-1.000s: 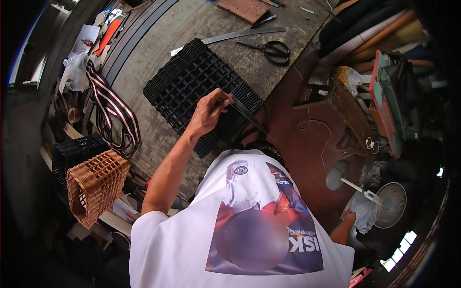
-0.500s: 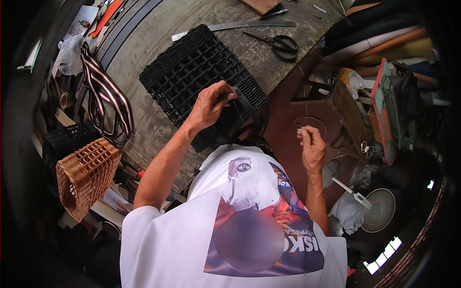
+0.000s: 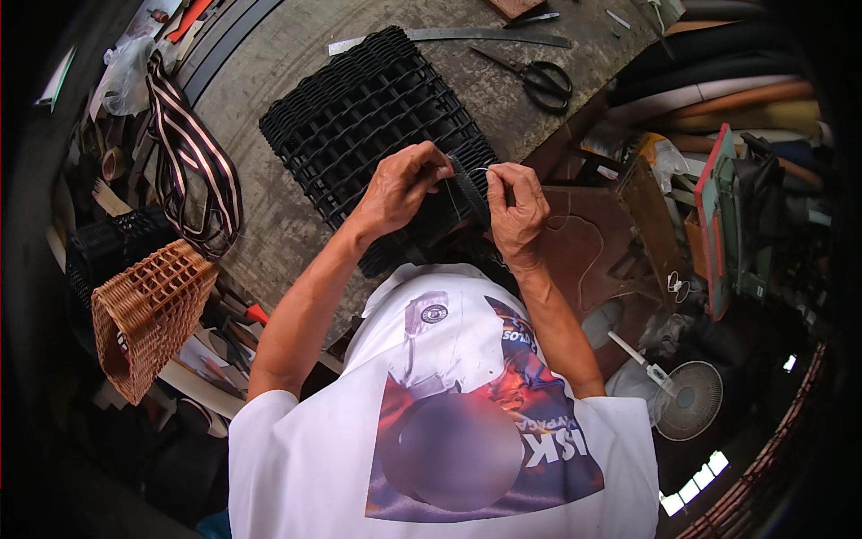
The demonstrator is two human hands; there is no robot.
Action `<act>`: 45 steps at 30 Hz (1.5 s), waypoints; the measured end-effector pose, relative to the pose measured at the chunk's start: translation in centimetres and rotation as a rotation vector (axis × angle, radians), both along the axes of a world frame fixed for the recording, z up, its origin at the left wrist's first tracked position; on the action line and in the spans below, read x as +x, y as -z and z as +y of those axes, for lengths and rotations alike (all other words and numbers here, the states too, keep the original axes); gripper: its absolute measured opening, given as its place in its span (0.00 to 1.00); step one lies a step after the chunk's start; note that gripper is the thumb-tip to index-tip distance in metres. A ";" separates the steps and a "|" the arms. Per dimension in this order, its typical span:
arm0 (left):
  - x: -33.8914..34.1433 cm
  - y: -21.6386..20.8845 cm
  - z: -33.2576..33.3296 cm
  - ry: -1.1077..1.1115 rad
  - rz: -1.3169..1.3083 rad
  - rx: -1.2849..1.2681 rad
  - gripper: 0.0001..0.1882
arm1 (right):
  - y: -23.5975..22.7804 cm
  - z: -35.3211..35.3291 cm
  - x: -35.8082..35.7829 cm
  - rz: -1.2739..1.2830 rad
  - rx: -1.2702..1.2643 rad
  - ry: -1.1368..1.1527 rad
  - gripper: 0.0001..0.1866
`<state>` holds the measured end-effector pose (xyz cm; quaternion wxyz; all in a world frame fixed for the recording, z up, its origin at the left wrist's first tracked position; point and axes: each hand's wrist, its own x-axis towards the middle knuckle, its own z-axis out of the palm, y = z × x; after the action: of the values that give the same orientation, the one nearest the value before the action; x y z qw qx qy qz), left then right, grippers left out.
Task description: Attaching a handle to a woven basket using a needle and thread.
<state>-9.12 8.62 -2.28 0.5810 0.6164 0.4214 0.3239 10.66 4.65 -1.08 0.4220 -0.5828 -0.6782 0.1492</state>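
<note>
Stitching at black basket, I judge: my left hand pinches strap, right hand pinches likely needle; next calls for piercing strap.

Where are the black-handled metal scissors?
In the head view, the scissors lie on the grey table, right of the black woven basket, just below the long metal ruler.

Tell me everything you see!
Table: one, greyish, top
Big basket: one, black, centre
Scissors: one, black, on table
Metal strip: one, grey, on table
Strap bundle: one, striped black, left
Other baskets: two, tan and black, lower left
Rolls: several, mixed colours, upper right
Fan: one, white, lower right
Shiny bit: one, silvery, centre
Clutter: uncountable, mixed colours, around edges
Shirt: one, white, below
Left hand: one, bare, over basket
Right hand: one, bare, right of basket
</note>
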 end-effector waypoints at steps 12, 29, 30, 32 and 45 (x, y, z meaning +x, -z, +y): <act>0.1 0.1 0.0 -0.007 -0.003 0.000 0.04 | 0.8 0.4 0.3 -0.158 0.135 -0.095 0.09; 0.3 0.3 0.0 -0.057 -0.089 0.011 0.04 | -0.5 -0.4 2.1 -0.152 -0.019 -0.263 0.12; 0.4 0.4 0.0 -0.061 -0.090 0.010 0.04 | -0.5 -0.3 2.1 -0.155 -0.026 -0.266 0.12; 0.4 0.5 -0.1 -0.081 -0.113 0.015 0.04 | -0.6 0.0 2.2 -0.159 -0.035 -0.270 0.13; 0.2 0.5 -0.1 -0.021 -0.045 -0.016 0.04 | -1.9 1.1 2.6 -0.224 -0.150 -0.352 0.15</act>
<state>-8.97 8.57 -2.75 0.5919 0.5998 0.4171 0.3404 13.22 5.73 0.86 0.2669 -0.4981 -0.7992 0.2047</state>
